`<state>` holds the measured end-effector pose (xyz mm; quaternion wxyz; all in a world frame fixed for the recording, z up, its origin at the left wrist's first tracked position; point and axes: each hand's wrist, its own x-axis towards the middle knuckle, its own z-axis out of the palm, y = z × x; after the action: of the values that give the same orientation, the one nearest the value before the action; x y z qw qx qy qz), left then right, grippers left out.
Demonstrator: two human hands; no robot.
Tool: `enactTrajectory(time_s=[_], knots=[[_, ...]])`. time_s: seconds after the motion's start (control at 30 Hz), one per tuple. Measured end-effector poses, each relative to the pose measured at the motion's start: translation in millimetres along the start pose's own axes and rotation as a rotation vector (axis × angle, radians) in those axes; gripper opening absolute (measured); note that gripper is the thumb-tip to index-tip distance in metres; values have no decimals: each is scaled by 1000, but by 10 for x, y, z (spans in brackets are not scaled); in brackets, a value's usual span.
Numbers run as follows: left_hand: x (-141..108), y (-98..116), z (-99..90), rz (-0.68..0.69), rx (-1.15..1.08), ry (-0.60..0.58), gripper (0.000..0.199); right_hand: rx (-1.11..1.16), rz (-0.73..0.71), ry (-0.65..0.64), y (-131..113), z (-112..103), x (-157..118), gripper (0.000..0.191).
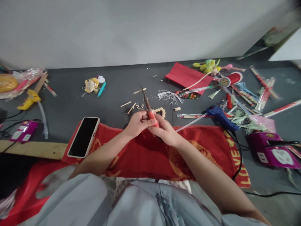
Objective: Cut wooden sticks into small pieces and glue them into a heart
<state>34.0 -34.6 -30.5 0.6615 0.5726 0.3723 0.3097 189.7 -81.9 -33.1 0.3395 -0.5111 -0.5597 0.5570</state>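
Note:
My right hand [166, 130] is closed around a red-handled tool with a long, dark, pointed blade [147, 103], its tip aimed away from me. My left hand [138, 124] meets it from the other side, fingers curled and thumb against the red handle; whatever it pinches is hidden. Just beyond my hands lies a curved string of small pale pieces [160, 111]. Thin wooden sticks [131, 108] and several short cut bits [140, 107] are scattered to the left of the blade. A small pale block [177, 109] sits to the right.
Under my forearms is a red towel [145, 153], with a phone [83, 137] at its left end. A blue glue gun [222, 117], red thread spool [230, 79], red paper [185, 77] and white threads [170, 95] lie right. A yellow glue gun [29, 99] is far left.

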Motion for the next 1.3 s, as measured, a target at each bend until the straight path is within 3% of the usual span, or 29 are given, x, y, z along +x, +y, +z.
enactTrajectory(time_s=[0.13,0.23,0.3,0.4,0.53,0.63,0.9,1.07,1.3], knots=[[45,72,-102,-2,76,3,59,30,30,1,-44,-49,-2,39],[115,114,-351,56,-30,372,49,-34,69,18,-68,-101,-3,38],[169,122,-542,165,44,634,31,-74,101,21,-72,-126,1,38],[217,102,-733,314,306,815,10,-112,129,6,-67,-137,5,39],[188,70,-733,488,776,731,19,-145,95,1,-63,-130,-6,35],[148,75,-659,539,937,633,22,-185,81,2,-77,-123,-18,35],[127,82,-675,539,1114,560,19,-310,115,-57,-159,-67,-47,36],[92,119,-704,571,1200,558,31,-311,84,-101,-154,-50,-64,38],[39,245,-701,548,1069,526,35,-283,32,-144,-142,-59,-62,39]])
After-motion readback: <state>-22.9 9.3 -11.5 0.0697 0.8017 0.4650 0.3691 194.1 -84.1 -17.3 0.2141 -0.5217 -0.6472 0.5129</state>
